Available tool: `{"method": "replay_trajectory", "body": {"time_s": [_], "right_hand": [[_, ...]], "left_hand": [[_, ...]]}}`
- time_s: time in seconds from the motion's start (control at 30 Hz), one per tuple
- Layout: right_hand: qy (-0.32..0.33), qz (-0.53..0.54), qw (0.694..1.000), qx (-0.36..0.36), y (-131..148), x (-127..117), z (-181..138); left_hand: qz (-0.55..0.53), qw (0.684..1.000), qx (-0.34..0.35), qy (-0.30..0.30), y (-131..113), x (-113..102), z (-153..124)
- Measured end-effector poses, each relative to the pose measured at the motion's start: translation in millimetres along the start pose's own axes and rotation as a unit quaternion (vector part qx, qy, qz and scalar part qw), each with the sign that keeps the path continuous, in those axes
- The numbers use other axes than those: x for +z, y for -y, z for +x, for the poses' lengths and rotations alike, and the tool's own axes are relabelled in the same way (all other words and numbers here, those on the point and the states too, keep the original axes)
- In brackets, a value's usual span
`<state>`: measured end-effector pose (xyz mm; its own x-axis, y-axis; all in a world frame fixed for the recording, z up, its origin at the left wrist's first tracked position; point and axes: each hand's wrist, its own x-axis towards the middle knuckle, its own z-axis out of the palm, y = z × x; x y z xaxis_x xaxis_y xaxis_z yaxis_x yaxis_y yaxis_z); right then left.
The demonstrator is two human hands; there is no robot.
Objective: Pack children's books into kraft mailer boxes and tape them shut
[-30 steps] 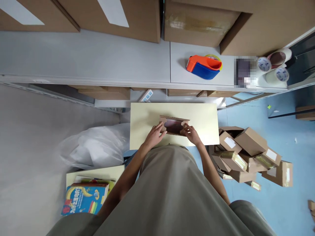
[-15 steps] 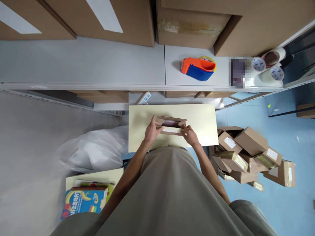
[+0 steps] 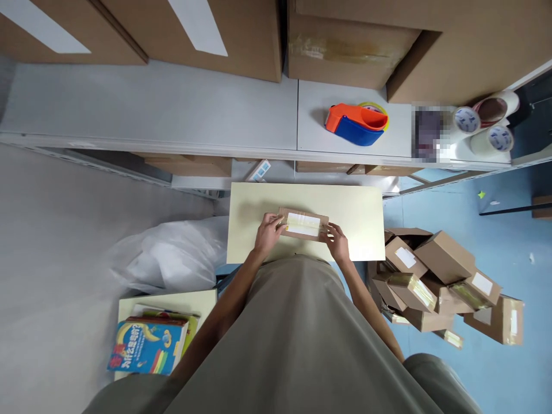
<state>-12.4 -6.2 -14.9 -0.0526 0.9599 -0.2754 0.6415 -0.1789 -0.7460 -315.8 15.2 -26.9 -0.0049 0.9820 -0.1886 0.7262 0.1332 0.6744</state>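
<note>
A small brown cardboard box [image 3: 302, 225] with a white label on its top lies closed on a pale yellow table [image 3: 353, 213]. My left hand [image 3: 268, 233] grips the box's left end, fingers curled over its edge. My right hand [image 3: 337, 242] holds the right end in the same way. Both forearms reach up from my grey-green clothing at the bottom of the view.
An orange and blue tape dispenser [image 3: 357, 122] and tape rolls [image 3: 487, 123] sit on the grey shelf [image 3: 172, 115] under big cartons. A heap of small boxes [image 3: 435, 282] lies on the blue floor at right. White plastic bags [image 3: 168, 256] and colourful books [image 3: 149, 345] lie at left.
The box was open with its dark inside showing; its lid has folded down and it is now closed with the white label on top. Both hands stayed at its ends.
</note>
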Motion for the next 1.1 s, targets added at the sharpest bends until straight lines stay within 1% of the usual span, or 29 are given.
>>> {"method": "replay_trajectory", "body": {"time_s": [0.13,0.23,0.47,0.57,0.67,0.73,0.83,0.97,1.1], "right_hand": [[-0.011,0.022,1.0,-0.009,-1.1,-4.0,5.7],[-0.019,0.014,0.999,-0.022,0.2,-9.2,10.9],[-0.012,-0.07,0.997,-0.034,-3.1,-12.3,19.5],[-0.012,-0.035,0.999,-0.01,-7.2,-8.9,23.3],[-0.027,0.033,0.999,0.033,-9.6,-4.4,28.6],[-0.039,0.056,0.996,0.06,-9.8,-2.3,32.9],[-0.038,0.051,0.995,0.081,-8.3,-2.5,39.6],[-0.017,0.028,0.995,0.092,-4.7,-6.7,46.2],[-0.014,0.031,0.994,0.102,-2.3,-10.9,47.0]], "left_hand": [[-0.007,1.0,-0.012,-0.026,-8.0,4.0,-2.2],[-0.012,0.999,-0.008,-0.042,-12.8,3.7,-2.8],[0.005,1.0,-0.015,-0.025,-12.7,3.1,-2.0],[0.009,0.999,-0.017,-0.032,-10.2,5.7,-1.6],[0.015,0.999,-0.02,-0.046,-9.0,8.2,0.2],[0.02,0.998,-0.027,-0.052,-9.3,8.9,3.3],[0.028,0.997,-0.043,-0.055,-11.3,7.4,11.3],[0.025,0.996,-0.078,-0.043,-15.5,1.1,22.4],[-0.002,0.992,-0.118,-0.046,-20.6,-3.6,23.9]]}}
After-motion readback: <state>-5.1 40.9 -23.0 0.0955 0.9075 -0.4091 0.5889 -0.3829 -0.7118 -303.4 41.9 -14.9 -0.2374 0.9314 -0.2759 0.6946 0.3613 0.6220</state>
